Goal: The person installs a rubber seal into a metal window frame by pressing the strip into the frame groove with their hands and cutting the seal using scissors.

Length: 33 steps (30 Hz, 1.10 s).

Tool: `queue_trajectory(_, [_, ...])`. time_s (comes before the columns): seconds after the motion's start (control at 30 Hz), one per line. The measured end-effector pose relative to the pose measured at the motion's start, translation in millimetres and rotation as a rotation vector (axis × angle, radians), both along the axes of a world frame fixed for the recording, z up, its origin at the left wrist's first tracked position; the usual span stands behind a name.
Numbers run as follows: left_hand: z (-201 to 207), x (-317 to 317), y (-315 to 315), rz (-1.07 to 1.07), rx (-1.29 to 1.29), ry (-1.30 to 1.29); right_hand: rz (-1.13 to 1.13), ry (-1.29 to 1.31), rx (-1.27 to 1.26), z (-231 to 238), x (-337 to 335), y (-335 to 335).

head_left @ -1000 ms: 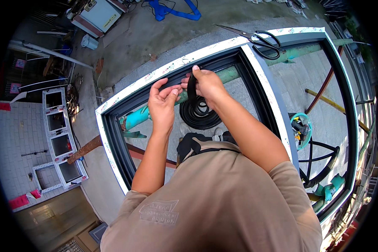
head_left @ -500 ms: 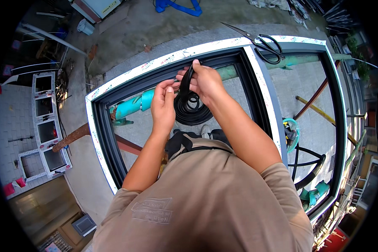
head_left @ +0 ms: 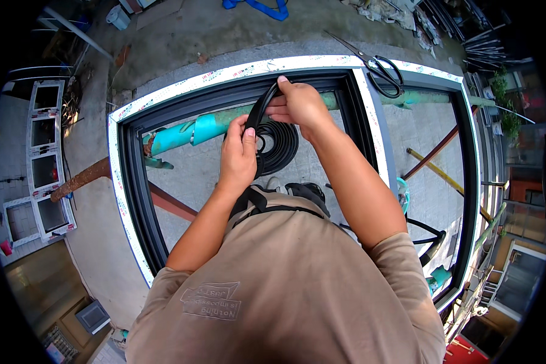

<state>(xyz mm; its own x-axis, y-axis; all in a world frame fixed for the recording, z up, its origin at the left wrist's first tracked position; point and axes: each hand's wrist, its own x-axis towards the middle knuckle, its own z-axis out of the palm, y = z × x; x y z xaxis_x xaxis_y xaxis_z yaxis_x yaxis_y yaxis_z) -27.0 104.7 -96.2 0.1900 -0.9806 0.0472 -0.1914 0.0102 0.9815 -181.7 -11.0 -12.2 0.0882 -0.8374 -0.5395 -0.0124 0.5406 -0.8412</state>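
Observation:
A black rubber sealing strip point(head_left: 259, 110) runs between my two hands, above the far rail of a large window frame point(head_left: 191, 77) faced with white printed film. My right hand point(head_left: 302, 106) pinches the strip at its far end, thumb up against the frame's dark inner channel. Nearer to me, my left hand point(head_left: 238, 151) has its fingers wrapped round the same strip, thumb on top. Below the hands, through the left opening, shows a flat coil of the strip point(head_left: 284, 148), partly covered by my left hand. Whether the strip touches the channel I cannot tell.
Black-handled scissors point(head_left: 385, 76) lie across the frame's far rail near the middle bar. Under the frame are a pipe wrapped in turquoise point(head_left: 179, 136), a rusty pipe point(head_left: 82, 179) and a yellow bar point(head_left: 434, 170). White-edged smaller frames point(head_left: 45, 155) stand at left.
My left hand now grips the strip lower down, and the strip bends toward it. The coil shows more to the right of the left hand. The whole view has shifted slightly.

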Motion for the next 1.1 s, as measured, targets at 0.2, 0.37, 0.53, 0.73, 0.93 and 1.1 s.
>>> queue_trajectory(0.2, [42,16,-20,0.069,-0.014,-0.181,0.333,1.146,-0.854,63,-27,5])
queue_trajectory(0.37, [50,19,-33,0.073,-0.174,-0.405,0.5,1.096,-1.282,35,-55,-34])
queue_trajectory(0.53, [55,31,-52,0.091,-0.123,-0.573,0.584,1.151,-1.293,14,-49,-37])
queue_trajectory(0.73, [57,34,-71,0.1,-0.072,-0.675,0.539,1.143,-1.338,8,-47,-41])
queue_trajectory(0.93, [46,25,-71,0.156,-0.109,-0.701,0.533,1.14,-1.326,8,-44,-42])
queue_trajectory(1.1, [46,20,-68,0.178,-0.149,-0.641,0.562,1.133,-1.322,9,-31,-39])
